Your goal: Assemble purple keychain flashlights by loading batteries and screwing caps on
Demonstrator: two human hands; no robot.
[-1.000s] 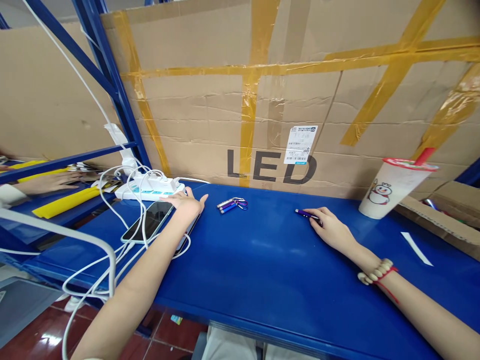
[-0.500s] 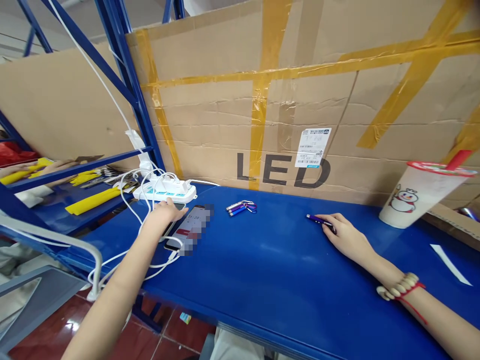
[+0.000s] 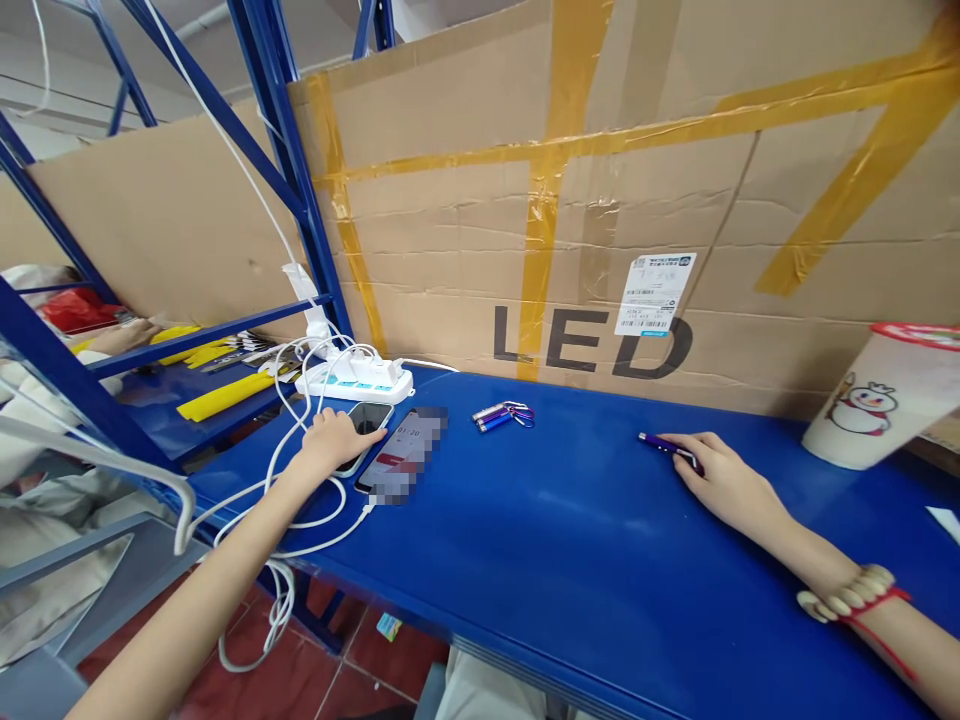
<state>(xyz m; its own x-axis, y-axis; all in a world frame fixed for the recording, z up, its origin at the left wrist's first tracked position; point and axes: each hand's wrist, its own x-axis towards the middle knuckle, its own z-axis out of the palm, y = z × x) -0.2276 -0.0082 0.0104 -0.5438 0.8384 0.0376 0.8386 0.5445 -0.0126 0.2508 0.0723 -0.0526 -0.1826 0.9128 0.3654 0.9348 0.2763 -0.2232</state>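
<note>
My left hand [image 3: 334, 440] lies over a smartphone [image 3: 369, 417] on the left of the blue table, thumb at its right edge and fingers at its left side. Just right of it lies a second smartphone [image 3: 397, 455], screen lit, part blurred, with a white cable at its lower end. My right hand [image 3: 720, 475] rests on the table, fingers closed on a slim purple tube [image 3: 654, 442] like a small pocket flashlight, its tip pointing left. Between the hands lie silver and blue tubes [image 3: 495, 418] of similar shape, with a carabiner clip.
A white power strip [image 3: 356, 378] with tangled white cables [image 3: 285, 400] stands behind the phones. A large cardboard box [image 3: 480, 230] closes off the back. At right stands a drink cup [image 3: 862, 405]. Blue rack posts [image 3: 311, 200] and yellow strips [image 3: 225, 397] are at left.
The view has shifted left, so things sit farther right. My left hand has moved slightly on the phone, more of whose screen shows. The right hand still holds the purple tube.
</note>
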